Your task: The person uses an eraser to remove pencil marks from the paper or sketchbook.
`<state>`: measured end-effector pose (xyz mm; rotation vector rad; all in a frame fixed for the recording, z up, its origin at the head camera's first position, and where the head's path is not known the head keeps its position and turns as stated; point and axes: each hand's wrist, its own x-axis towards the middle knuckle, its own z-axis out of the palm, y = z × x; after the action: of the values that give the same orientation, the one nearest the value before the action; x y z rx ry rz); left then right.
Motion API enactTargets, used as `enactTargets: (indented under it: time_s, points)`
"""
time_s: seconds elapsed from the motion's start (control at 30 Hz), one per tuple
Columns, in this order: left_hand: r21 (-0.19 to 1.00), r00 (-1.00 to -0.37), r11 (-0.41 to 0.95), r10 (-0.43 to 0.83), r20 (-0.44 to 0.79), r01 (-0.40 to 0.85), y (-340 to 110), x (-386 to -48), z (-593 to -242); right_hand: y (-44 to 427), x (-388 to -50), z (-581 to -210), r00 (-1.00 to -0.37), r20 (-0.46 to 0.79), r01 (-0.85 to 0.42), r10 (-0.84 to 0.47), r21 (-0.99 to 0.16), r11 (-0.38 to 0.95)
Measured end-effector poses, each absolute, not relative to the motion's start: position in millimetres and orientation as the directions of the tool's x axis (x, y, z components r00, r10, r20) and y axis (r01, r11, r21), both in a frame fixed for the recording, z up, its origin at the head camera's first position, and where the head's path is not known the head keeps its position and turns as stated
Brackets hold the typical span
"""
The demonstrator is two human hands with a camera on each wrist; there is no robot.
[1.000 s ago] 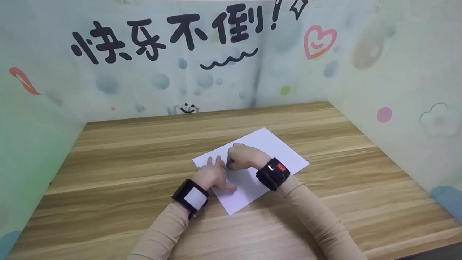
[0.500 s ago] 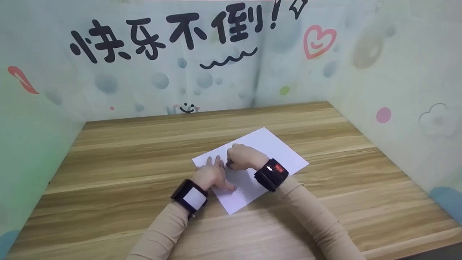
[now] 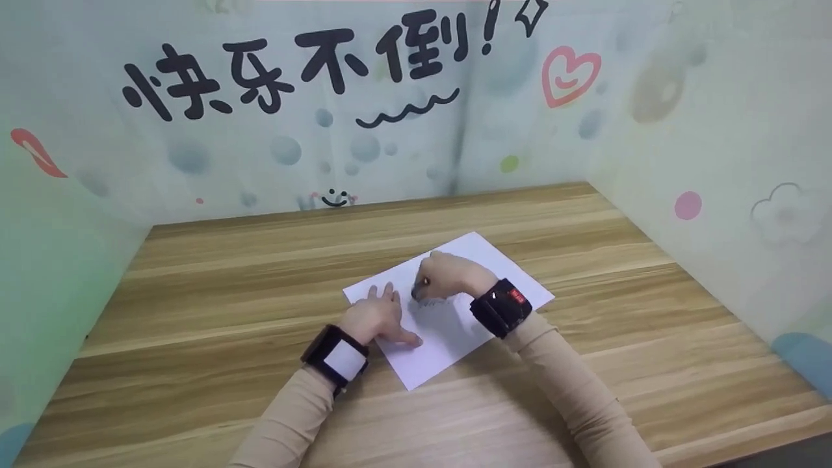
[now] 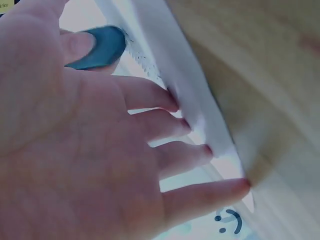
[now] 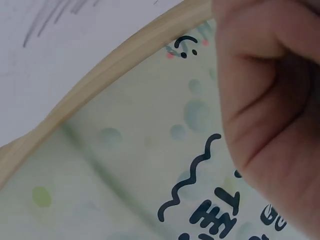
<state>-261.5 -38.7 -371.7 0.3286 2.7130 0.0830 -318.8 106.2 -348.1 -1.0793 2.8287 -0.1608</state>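
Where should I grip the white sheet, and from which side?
Probably pinch the white sheet at its rightmost corner in the head view, coming from the right. The left hand rests on its left part and the right hand is over its middle, but that corner is bare. It looks flat on the table, so slip a fingertip underneath.

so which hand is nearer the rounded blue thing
Right: the right hand grips the rounded blue thing; the left hand rests on the paper, left of it.
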Motion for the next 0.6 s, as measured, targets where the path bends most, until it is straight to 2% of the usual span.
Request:
enactTargets:
  time_s: [0.13,0.3,0.43,0.6]
  points:
    - [0.095,-0.894,0.974,0.227,-0.386,0.207,-39.8,-259.9,-369.9,112.7,-324.2,-351.8,-0.801,0.123,-0.599,-0.587,-0.183,0.779]
    - [0.139,-0.909,0.969,0.242,-0.34,0.206,-39.9,-259.1,-371.9,107.9,-327.4,-362.2,-0.833,0.067,-0.55,-0.549,-0.204,0.81]
    - [0.168,-0.902,0.957,0.282,-0.328,0.238,-36.4,-258.4,-377.3,104.4,-329.7,-370.9,-0.809,0.07,-0.587,-0.584,-0.148,0.796]
    - [0.172,-0.904,0.962,0.259,-0.34,0.211,-33.7,-257.0,-380.2,99.4,-329.6,-378.6,-0.785,0.11,-0.617,-0.61,-0.047,0.786]
